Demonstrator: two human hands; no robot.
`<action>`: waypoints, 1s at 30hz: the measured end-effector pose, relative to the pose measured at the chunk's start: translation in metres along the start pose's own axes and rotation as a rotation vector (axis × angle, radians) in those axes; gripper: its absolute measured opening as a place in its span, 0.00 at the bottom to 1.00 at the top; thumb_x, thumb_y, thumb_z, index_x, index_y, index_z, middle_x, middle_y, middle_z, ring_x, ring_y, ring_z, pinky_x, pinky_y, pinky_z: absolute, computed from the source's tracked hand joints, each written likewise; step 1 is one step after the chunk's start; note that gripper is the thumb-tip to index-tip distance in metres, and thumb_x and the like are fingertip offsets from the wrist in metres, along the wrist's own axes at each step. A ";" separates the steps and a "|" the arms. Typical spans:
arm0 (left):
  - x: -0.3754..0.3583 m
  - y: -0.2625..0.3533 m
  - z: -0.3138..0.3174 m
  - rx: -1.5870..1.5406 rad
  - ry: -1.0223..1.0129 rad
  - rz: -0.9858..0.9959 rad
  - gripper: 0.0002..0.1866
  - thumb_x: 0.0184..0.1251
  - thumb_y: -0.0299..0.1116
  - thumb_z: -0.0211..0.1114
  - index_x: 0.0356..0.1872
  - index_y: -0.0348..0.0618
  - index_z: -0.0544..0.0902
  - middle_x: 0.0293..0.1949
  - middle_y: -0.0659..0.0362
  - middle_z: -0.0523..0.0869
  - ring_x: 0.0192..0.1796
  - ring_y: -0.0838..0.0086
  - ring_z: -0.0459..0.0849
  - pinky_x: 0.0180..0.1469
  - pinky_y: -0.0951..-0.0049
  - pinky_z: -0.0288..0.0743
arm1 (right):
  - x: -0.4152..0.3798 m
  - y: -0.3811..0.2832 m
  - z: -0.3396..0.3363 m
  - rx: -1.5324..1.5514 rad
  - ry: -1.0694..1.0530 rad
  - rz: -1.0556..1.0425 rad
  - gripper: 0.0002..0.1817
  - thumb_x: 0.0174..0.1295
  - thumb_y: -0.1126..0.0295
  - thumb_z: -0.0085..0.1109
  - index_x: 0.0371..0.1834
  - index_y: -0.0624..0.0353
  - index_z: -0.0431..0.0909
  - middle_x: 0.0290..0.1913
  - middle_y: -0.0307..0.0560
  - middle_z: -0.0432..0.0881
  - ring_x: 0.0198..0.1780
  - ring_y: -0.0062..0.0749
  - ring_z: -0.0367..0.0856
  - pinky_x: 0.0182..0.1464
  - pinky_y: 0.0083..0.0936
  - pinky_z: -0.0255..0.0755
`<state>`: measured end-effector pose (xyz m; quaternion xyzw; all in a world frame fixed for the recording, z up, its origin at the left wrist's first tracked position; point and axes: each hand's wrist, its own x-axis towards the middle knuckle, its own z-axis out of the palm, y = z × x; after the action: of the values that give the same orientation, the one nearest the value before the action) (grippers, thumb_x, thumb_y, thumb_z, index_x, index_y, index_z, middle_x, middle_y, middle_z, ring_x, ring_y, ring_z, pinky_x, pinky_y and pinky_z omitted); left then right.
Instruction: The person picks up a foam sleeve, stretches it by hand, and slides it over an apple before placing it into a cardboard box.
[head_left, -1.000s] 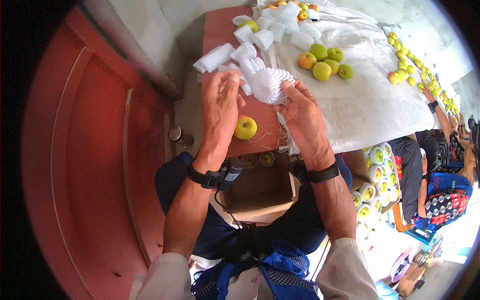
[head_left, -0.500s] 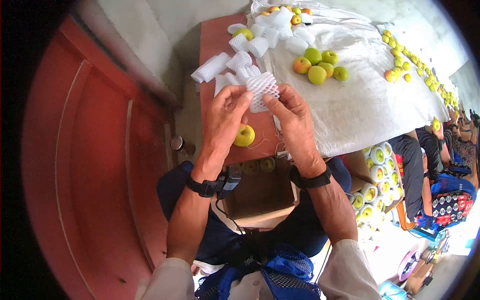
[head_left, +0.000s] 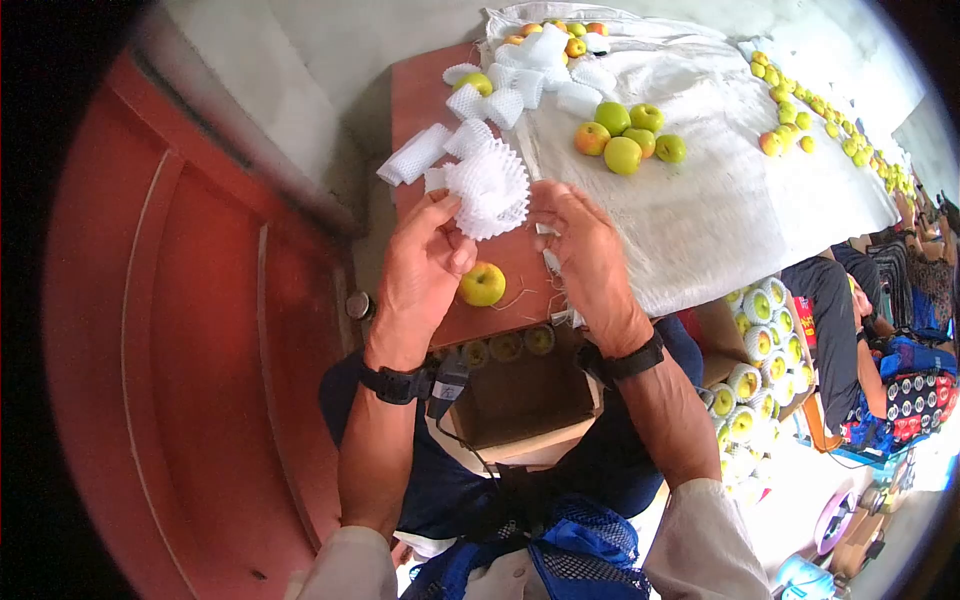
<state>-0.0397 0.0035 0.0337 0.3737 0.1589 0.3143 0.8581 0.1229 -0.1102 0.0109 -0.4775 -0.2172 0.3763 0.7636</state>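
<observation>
A white foam fruit net [head_left: 490, 192], its mouth spread into a round frilled opening, is held above the red table edge. My left hand [head_left: 425, 260] grips its lower left side between thumb and fingers. Just right of the net, my right hand [head_left: 588, 250] has its fingers loosely curved and apart, seemingly holding nothing. A yellow-green apple [head_left: 482, 284] sits on the red tabletop [head_left: 425, 210] below the net, between my wrists. More foam nets [head_left: 415, 155] lie on the table beyond my left hand.
Several apples [head_left: 622, 155] rest on a white woven sheet [head_left: 700, 220]. An open cardboard box [head_left: 525, 395] stands between my knees, with netted apples along its far side. Another box of netted apples [head_left: 745, 385] is at right. Other people sit farther right; a red door [head_left: 200, 330] is left.
The foam net has gone from flattened between both hands to opened round, tilted toward me and shifted left. My right hand's fingers have come away from it. The apple stays on the table.
</observation>
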 end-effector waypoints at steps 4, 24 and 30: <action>-0.001 -0.002 -0.001 -0.048 -0.026 -0.079 0.12 0.79 0.37 0.61 0.54 0.43 0.81 0.40 0.64 0.85 0.29 0.80 0.72 0.31 0.77 0.63 | -0.002 0.003 0.002 -0.034 -0.269 0.112 0.19 0.80 0.59 0.53 0.62 0.63 0.77 0.55 0.45 0.85 0.58 0.33 0.82 0.55 0.30 0.75; -0.016 0.003 0.014 -0.092 -0.115 -0.297 0.18 0.78 0.45 0.63 0.57 0.42 0.82 0.45 0.59 0.89 0.18 0.81 0.66 0.26 0.79 0.60 | -0.004 -0.013 0.007 0.673 -0.312 0.272 0.21 0.78 0.62 0.44 0.65 0.64 0.74 0.61 0.52 0.83 0.62 0.43 0.82 0.68 0.43 0.74; -0.009 -0.003 0.009 -0.094 -0.251 -0.198 0.22 0.78 0.37 0.64 0.69 0.54 0.73 0.47 0.61 0.88 0.15 0.83 0.65 0.19 0.78 0.59 | 0.016 0.015 -0.016 0.806 -0.675 0.278 0.21 0.78 0.64 0.44 0.65 0.66 0.74 0.59 0.54 0.83 0.59 0.43 0.83 0.67 0.41 0.76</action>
<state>-0.0406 -0.0088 0.0373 0.3519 0.0717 0.1862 0.9145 0.1390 -0.1029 -0.0099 -0.0240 -0.2237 0.6597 0.7171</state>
